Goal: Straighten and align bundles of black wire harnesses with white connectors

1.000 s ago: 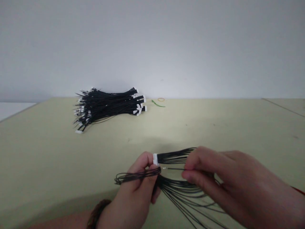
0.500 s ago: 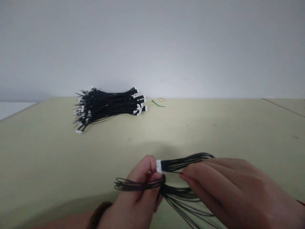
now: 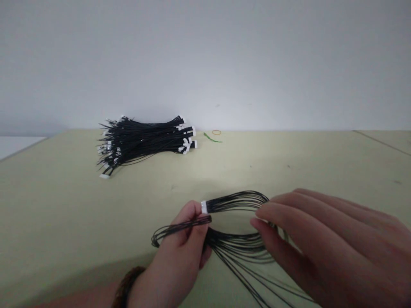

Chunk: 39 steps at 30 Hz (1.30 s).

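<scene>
My left hand (image 3: 181,252) is closed in a pinch on a small white connector (image 3: 204,207) and on a bunch of thin black wires (image 3: 237,222) that loop out from it. The wires arc to the right, curl back under and fan out toward the lower edge. My right hand (image 3: 324,244) hovers at the right side of the loop with fingers stretched out and slightly apart, its fingertips touching the wires. A dark band sits on my left wrist.
A pile of black wire harnesses with white connectors (image 3: 144,139) lies at the back left of the pale yellow-green table (image 3: 64,214). A yellow rubber band (image 3: 217,132) and a green tie (image 3: 212,138) lie beside it near the white wall.
My right hand has let go of the single wire it was pinching at the connector and drawn back to the right with fingers spread. The wire loop has widened. My left hand rose slightly.
</scene>
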Each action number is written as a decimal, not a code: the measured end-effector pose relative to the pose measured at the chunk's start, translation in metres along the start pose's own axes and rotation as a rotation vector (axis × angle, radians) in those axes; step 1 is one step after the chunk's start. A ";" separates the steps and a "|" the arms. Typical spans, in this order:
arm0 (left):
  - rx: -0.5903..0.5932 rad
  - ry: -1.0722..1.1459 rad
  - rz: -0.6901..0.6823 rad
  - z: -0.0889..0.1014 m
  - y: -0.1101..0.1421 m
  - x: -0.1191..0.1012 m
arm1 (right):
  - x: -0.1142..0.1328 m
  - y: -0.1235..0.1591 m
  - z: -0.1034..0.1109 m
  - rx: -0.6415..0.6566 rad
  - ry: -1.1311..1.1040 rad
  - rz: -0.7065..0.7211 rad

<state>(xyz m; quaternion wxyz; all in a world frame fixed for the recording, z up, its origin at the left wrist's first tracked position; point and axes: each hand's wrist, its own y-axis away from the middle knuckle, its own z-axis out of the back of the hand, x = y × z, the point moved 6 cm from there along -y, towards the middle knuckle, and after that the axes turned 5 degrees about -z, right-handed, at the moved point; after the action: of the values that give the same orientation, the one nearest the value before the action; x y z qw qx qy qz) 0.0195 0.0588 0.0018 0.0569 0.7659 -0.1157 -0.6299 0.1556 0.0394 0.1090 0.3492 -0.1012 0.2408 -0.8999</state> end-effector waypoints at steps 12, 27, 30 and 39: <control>-0.065 -0.080 0.012 0.007 0.001 0.001 | 0.018 0.009 -0.059 0.396 -0.159 -0.120; -0.105 -0.021 0.028 0.005 0.000 -0.001 | -0.040 -0.007 -0.045 0.996 -1.408 -0.095; -0.087 -0.009 0.027 0.003 -0.002 0.001 | -0.079 -0.017 -0.042 0.675 -1.482 -0.130; 0.023 -0.047 -0.038 -0.002 0.001 -0.006 | -0.099 -0.035 -0.004 -0.065 -1.412 -0.521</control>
<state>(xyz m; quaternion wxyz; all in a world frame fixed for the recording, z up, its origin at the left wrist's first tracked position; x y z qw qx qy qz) 0.0205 0.0590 0.0078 0.0333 0.7535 -0.1097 -0.6473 0.2069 0.1304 0.1220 0.1931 -0.7180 -0.0457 -0.6672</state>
